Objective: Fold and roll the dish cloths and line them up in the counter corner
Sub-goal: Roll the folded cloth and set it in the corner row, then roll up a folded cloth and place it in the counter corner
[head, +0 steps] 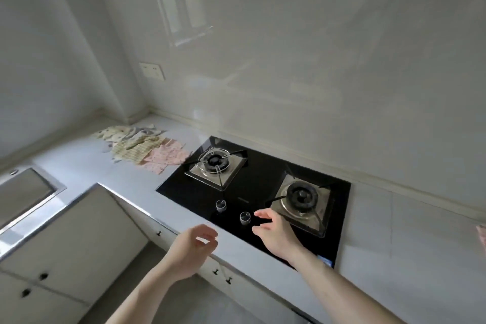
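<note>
- Head view: the left hand [193,247] and the right hand [274,234] are both empty, fingers [260,214] loosely curled and held in the air.
- The dish cloths [143,148] lie in a loose, flat pile on the worktop [105,176], well beyond the fingers and to their left, near the corner.
- The right hand is over the gas hob [252,192], close to a knob [245,217].
- I judge nothing is folded or rolled yet; the whole task is left.

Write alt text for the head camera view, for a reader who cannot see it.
Two empty hands, left hand and right hand, reach over a black gas hob on a pale counter. Unfolded dish cloths lie spread flat near the far counter corner, left of the hob.
</note>
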